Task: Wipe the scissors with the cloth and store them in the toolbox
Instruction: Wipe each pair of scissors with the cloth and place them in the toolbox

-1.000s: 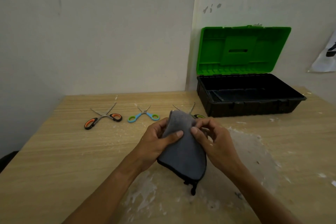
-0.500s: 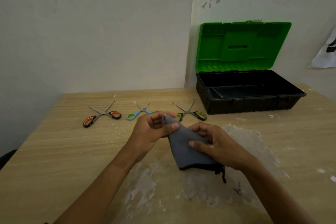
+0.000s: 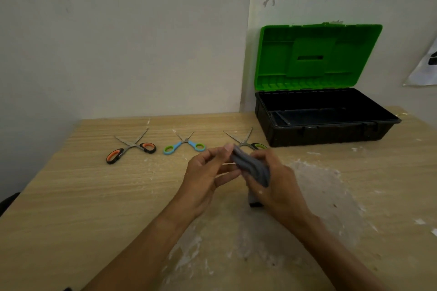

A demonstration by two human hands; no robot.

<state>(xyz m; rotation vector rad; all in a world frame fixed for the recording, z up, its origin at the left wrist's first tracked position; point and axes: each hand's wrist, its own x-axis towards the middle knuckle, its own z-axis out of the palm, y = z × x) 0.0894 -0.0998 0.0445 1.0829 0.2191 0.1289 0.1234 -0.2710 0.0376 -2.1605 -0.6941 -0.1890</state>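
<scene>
Wooden surface point(image 3: 71, 196) in a pale corner, white smears across it. Three scissors lie in a row, blades spread: orange pair point(image 3: 130, 149), blue pair point(image 3: 184, 145), green pair point(image 3: 246, 143), none looks wiped. Toolbox point(image 3: 326, 133) stands behind, lid up, nothing seen inside. Left hand point(image 3: 208, 172) pinches one end of the bunched grey cloth point(image 3: 251, 168); right hand point(image 3: 272, 184) grips the rest. Nothing stored yet; all wiping ahead

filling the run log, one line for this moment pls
phase: cloth prep | left hand + right hand: hold cloth | scissors: three on table, open | toolbox: open
</scene>
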